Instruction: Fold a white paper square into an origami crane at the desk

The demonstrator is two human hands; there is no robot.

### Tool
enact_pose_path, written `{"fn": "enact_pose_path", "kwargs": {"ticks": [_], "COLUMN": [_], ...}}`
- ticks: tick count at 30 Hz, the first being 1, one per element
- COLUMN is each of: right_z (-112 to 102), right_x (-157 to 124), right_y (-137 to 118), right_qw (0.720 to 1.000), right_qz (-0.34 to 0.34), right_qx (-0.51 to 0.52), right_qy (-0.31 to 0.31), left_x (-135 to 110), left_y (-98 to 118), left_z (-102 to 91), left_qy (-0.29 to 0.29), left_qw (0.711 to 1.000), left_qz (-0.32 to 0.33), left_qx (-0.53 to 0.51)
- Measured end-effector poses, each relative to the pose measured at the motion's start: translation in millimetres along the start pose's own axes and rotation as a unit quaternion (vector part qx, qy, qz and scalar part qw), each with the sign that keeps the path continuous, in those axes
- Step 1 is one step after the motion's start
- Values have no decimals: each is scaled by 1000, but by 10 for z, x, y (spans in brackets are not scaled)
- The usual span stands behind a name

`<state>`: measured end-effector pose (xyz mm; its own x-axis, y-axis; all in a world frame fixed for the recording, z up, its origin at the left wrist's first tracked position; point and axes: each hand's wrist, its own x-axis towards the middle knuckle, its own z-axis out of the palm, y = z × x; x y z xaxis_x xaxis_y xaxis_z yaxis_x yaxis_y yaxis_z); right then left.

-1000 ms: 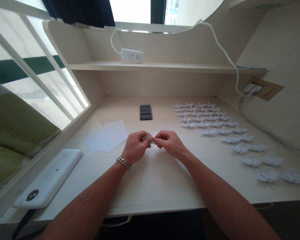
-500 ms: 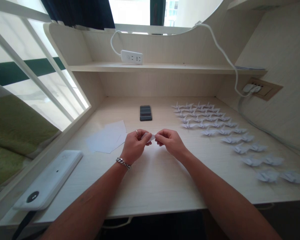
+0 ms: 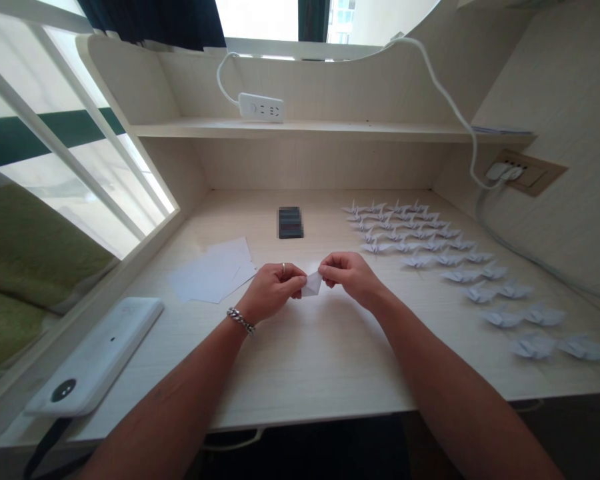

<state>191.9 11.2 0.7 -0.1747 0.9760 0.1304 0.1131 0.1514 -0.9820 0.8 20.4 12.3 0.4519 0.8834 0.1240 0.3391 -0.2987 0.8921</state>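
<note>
Between my two hands, just above the desk (image 3: 310,373), is a small folded piece of white paper (image 3: 311,285). My left hand (image 3: 276,287), with a ring and a chain bracelet at the wrist, pinches its left side. The fingertips of my right hand (image 3: 349,275) pinch its upper right corner. Flat white sheets of paper (image 3: 207,270) lie left of my left hand, overlapping one another. To the right stand rows of folded white paper cranes (image 3: 420,260), several in all.
A dark, blurred rectangular object (image 3: 291,223) lies behind my hands. At the left edge lies a white device (image 3: 100,353) with a dark strap. A power strip (image 3: 261,107) sits on the shelf (image 3: 320,129); a white cable (image 3: 445,93) runs to a wall socket (image 3: 525,172).
My hands have moved slightly apart, and the folded paper has turned so that more of its face shows between them. The view has tilted down a little.
</note>
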Motion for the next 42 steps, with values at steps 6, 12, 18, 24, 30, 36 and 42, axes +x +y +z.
{"fn": "enact_pose_path", "kwargs": {"ticks": [6, 12, 18, 24, 30, 36, 42], "right_z": [-205, -85, 36, 64, 96, 123, 207], "right_x": [12, 18, 32, 52, 68, 70, 20], "right_y": [-17, 6, 25, 72, 107, 118, 131], "right_qw": [994, 999, 998, 995, 994, 995, 989], "right_qz": [10, 5, 40, 33, 20, 8, -47], "right_qx": [73, -27, 17, 17, 32, 17, -55], "right_qy": [81, 16, 37, 95, 102, 102, 128], "left_x": [-10, 19, 2, 24, 17, 4, 42], "left_y": [-32, -63, -50, -122, -102, -25, -69], "left_z": [-64, 31, 83, 107, 114, 108, 103], "left_qy": [28, 30, -3, -1, 21, 50, 126], "left_qw": [997, 995, 997, 996, 999, 998, 990], "left_qz": [-33, -29, -35, 5, 27, 16, -62], "left_qx": [-59, -85, -62, -93, -22, 24, -14]}}
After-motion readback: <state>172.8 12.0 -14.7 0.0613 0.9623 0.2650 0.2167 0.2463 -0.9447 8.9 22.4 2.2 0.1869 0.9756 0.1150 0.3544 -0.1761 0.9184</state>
